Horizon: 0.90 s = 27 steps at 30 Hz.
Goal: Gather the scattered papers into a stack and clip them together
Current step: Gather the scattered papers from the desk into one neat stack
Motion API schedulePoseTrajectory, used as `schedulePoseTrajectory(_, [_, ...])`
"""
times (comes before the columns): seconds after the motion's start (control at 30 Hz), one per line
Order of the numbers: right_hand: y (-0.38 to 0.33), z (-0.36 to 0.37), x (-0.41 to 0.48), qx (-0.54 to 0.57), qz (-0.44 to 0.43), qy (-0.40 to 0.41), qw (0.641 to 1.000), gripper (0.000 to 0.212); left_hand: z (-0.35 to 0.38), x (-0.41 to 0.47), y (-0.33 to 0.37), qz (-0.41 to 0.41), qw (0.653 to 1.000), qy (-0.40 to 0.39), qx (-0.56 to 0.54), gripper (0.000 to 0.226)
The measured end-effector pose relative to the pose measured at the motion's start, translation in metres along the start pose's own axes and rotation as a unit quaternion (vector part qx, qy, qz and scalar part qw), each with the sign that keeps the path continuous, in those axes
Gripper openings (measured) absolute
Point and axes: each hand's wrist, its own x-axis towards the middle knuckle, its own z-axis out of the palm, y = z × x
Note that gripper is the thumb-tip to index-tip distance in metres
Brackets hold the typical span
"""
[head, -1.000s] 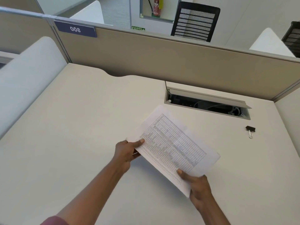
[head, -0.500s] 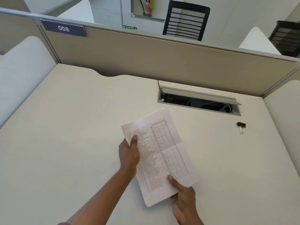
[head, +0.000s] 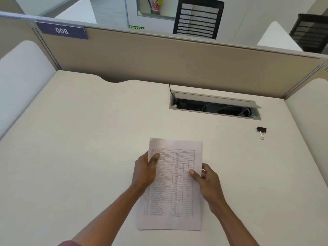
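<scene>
**Paper stack, held two-handed above tabletop**

Item: papers [head: 174,185], white sheets gathered with edges aligned, printed table face up, long side running away from the person. Position: centre foreground, over the pale tabletop [head: 79,139]; whether the near edge touches the surface cannot be told.

Left hand [head: 144,172]: closed on the stack's left edge, thumb on the printed face near the upper left, fingers hidden beneath.

Right hand [head: 206,180]: closed on the right edge about halfway along, thumb tip on the face, fingers curled behind the sheets.

Binder clip [head: 261,131]: black with wire handles, lying on the tabletop well apart from the papers, far right, just in front of the cable hatch [head: 214,107], whose lid stands open.

Surroundings: beige partition [head: 159,59] along the far edge, blue plate reading 008 [head: 61,30] at its upper left
</scene>
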Motion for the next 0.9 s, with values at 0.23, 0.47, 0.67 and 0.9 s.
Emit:
schedulePoseTrajectory(0.23, [0.01,0.027,0.025,-0.104,0.003,0.09,0.991,0.01,-0.005,0.016,-0.005,-0.062,0.997,0.037,0.013,0.023])
schedulePoseTrajectory(0.47, [0.021,0.047,0.03,-0.212,0.031,0.169,0.962,0.011,-0.002,0.037,-0.003,-0.048,0.952,0.134,0.271,0.027])
schedulePoseTrajectory(0.67, [0.026,0.051,0.036,-0.327,0.046,0.173,0.928,0.026,0.006,0.043,-0.014,0.019,0.93,0.12,0.348,0.023])
schedulePoseTrajectory(0.9, [0.03,0.052,0.032,-0.344,0.028,0.194,0.918,0.043,0.011,0.043,-0.025,0.068,0.898,0.15,0.409,0.034])
